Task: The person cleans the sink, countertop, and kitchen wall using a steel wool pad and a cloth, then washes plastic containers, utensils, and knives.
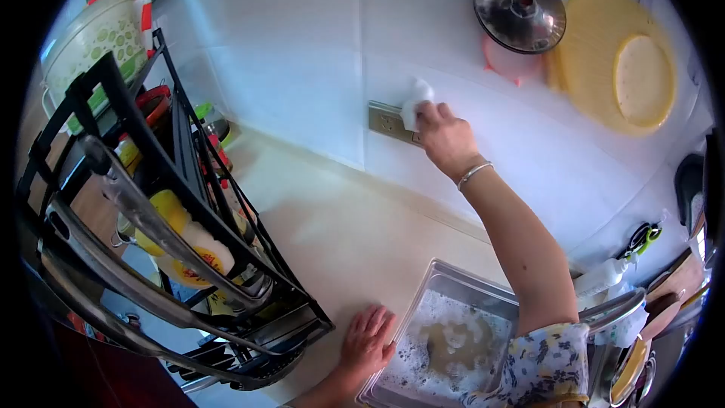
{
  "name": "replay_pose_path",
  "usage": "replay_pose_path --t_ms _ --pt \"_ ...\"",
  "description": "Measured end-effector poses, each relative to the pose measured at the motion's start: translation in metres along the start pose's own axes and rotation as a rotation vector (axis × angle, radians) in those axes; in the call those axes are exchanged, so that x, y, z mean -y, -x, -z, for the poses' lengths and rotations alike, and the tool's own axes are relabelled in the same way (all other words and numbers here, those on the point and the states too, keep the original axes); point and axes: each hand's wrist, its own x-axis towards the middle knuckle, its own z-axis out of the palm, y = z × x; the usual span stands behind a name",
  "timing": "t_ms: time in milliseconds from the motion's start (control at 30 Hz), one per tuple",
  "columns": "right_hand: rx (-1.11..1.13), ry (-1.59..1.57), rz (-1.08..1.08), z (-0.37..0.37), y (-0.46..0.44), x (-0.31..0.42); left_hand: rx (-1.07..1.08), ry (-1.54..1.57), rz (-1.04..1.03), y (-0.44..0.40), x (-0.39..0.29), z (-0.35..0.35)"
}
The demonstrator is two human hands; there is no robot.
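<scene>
My right hand (pixel 449 140) is raised to the wall, its fingers closed on a crumpled white cloth (pixel 412 109), possibly a paper towel. The cloth presses at the gold-coloured wall socket (pixel 387 122) and covers part of it. A bracelet (pixel 474 174) circles the right wrist. Down on the beige countertop (pixel 340 234), my left hand (pixel 367 340) rests flat with its fingers somewhat apart, holding nothing. It lies just left of the metal sink (pixel 424 278), which contains foamy, cloudy water (pixel 453 344).
A black rack (pixel 181 204) with jars and bottles stands on the left, a patterned bucket (pixel 98 45) above it. On the tiled wall hang a metal lid (pixel 519 11) and a yellow basin (pixel 604 68). Scissors (pixel 643 239) hang at right, beyond the faucet (pixel 615 311).
</scene>
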Motion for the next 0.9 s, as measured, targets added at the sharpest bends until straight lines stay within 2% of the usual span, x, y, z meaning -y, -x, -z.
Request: replay_pose_path --t_ms 67,133,167,233,367,467,600,700,767,900 --pt "0.078 -0.022 -0.076 0.014 -0.003 0.000 0.030 0.001 0.019 0.002 0.001 -0.001" --pt "0.302 -0.088 -0.383 0.031 -0.005 0.001 0.023 -0.001 0.015 0.004 0.003 -0.004" --pt "0.304 -0.084 -0.377 0.035 -0.007 0.001 0.016 -0.004 0.010 0.003 0.003 -0.005" --pt "0.347 -0.078 -0.565 0.042 -0.011 0.001 0.009 0.006 0.012 0.002 0.003 -0.006" --pt "0.395 -0.057 -0.534 0.052 -0.032 0.004 0.030 -0.005 0.020 -0.001 0.000 0.001" --pt "0.390 -0.092 -0.678 0.038 -0.050 0.007 0.014 0.006 0.020 0.001 0.001 -0.001" --pt "0.415 -0.113 -0.741 0.036 -0.052 0.010 0.014 0.037 0.029 0.005 0.003 -0.003" --pt "0.360 -0.082 -0.706 0.026 -0.045 0.005 -0.008 0.037 0.033 0.006 0.003 -0.003" --pt "0.329 -0.118 -0.846 0.033 -0.042 0.008 0.030 0.022 0.035 0.005 0.004 -0.001" --pt "0.289 -0.172 -0.885 0.031 -0.048 0.014 0.019 0.014 0.031 0.004 0.004 -0.003"
